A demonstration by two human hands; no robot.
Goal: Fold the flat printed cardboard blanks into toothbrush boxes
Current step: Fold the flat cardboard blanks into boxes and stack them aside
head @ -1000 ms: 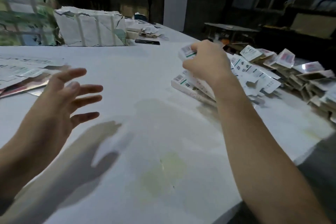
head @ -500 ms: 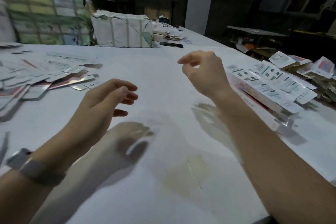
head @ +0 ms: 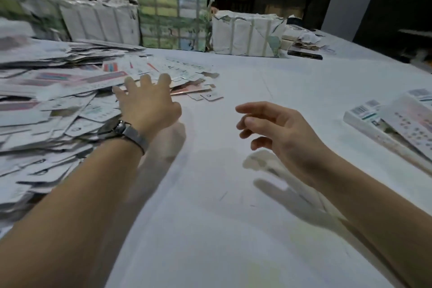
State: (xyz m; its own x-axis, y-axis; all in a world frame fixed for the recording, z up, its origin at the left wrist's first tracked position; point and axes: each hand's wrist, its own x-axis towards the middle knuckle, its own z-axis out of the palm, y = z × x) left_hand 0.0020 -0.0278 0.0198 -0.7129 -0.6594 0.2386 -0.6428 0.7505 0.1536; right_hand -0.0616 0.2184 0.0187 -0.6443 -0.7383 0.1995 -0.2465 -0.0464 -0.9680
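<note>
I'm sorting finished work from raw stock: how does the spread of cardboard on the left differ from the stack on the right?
The flat blanks lie thin and loose in a wide, messy heap; the folded boxes are few, long, thick and stacked. The left hand reaches over the blanks; the right hand hangs short of the boxes, holding nothing. Both carry printed artwork and rest on the white table.

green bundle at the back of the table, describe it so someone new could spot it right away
Look along the far edge of the white table, where wrapped bundles stand in a row. The green bundle stands in the middle of that row, straight beyond the left hand. Its wrapping is printed in green and yellow patches, while the white bundle beside it is plain.
</note>
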